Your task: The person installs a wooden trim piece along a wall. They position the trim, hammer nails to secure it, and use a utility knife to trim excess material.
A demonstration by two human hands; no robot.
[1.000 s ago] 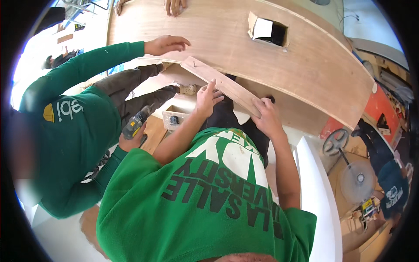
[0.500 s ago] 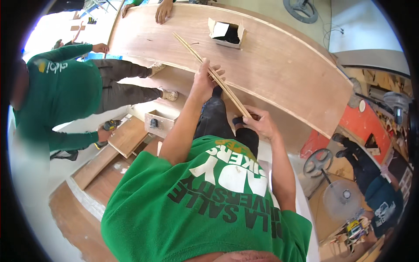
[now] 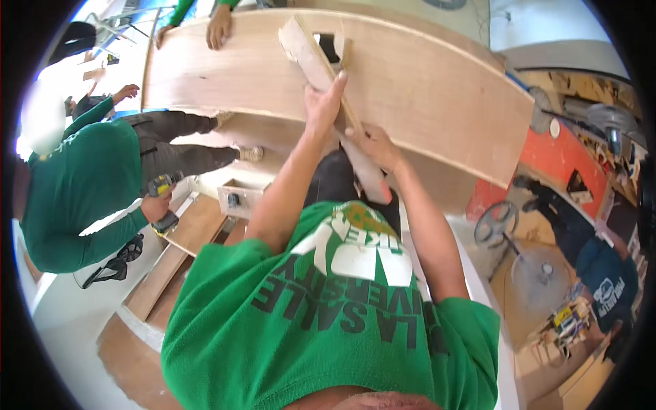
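Observation:
A long, narrow wooden plank slants in front of me, its pale face showing and a reddish patch at the near end. It may be more than one piece laid together; I cannot tell. My left hand is closed around the plank past its middle, thumb along the edge. Nearer to me, my right hand grips the same plank by its edge. Beyond both hands lies a large plywood panel, with the plank's far end above it. An open cardboard box with dark contents sits on the panel, partly hidden behind the plank.
Another person's hand rests on the panel's far left. At left, a person in a green top holds a cordless drill. A small wooden box stands nearby. Right are a pedestal fan and another person.
The plank has turned from edge-on to show its broad face, and my hands have shifted closer together. The person at left has raised the drill. My view has moved slightly.

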